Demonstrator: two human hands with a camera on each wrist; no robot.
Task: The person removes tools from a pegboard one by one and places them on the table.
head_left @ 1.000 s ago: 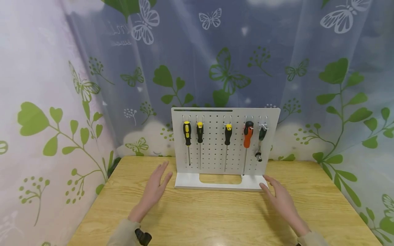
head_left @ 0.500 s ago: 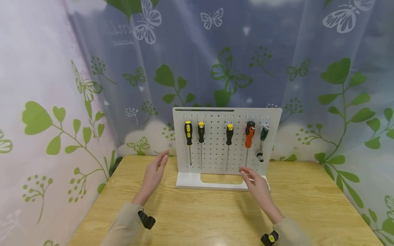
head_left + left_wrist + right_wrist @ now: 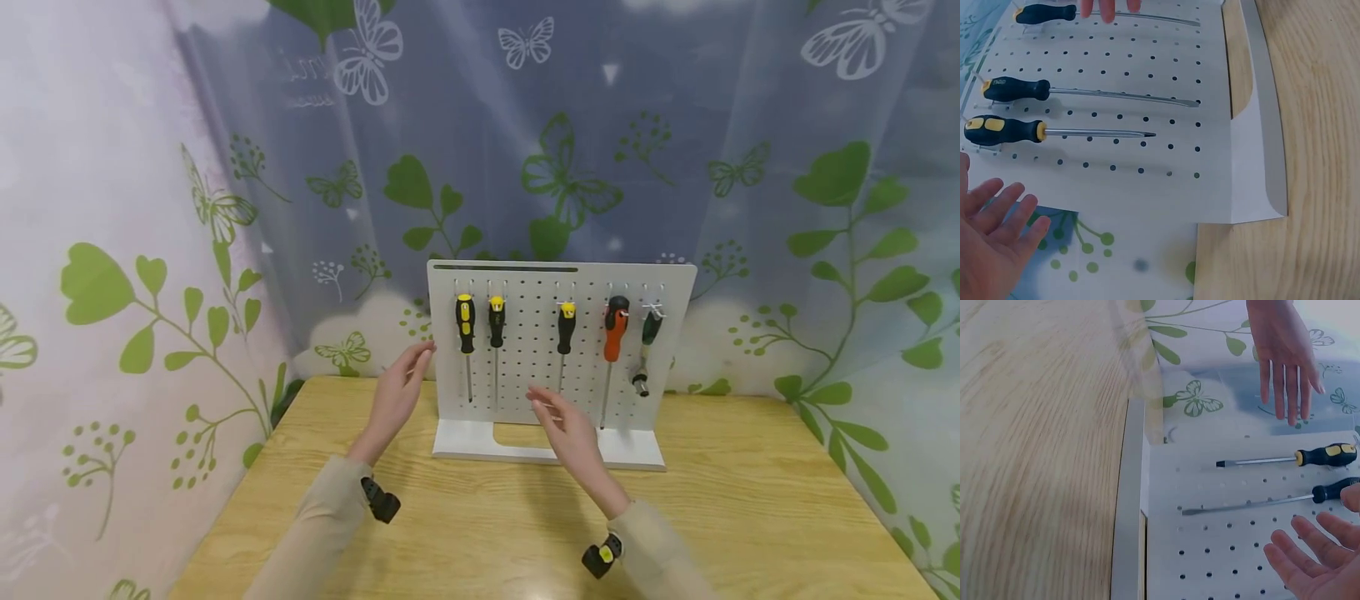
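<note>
A white pegboard stand (image 3: 525, 367) stands upright on the table. On its left side hang two black-and-yellow screwdrivers, the outer screwdriver (image 3: 465, 325) and the inner screwdriver (image 3: 1019, 89). Further right are another black-and-yellow screwdriver (image 3: 566, 327), an orange-and-black screwdriver (image 3: 616, 333) and a green-handled tool with a metal socket-like end (image 3: 650, 329). My left hand (image 3: 397, 393) is beside the board's left edge, fingers extended, holding nothing. In front of the board's middle, my right hand (image 3: 573, 433) hovers with relaxed, spread fingers, also holding nothing; it hides part of the base and the middle screwdriver's tip.
The wooden table (image 3: 480, 533) extends in front of the board and to both sides. Behind it hangs a curtain (image 3: 465, 125) printed with leaves and butterflies. A dark object (image 3: 287, 402) shows at the table's back left corner.
My right hand has moved left from the board's right front corner to before its middle. My left hand has risen slightly toward the board's left edge. The tools stay hanging.
</note>
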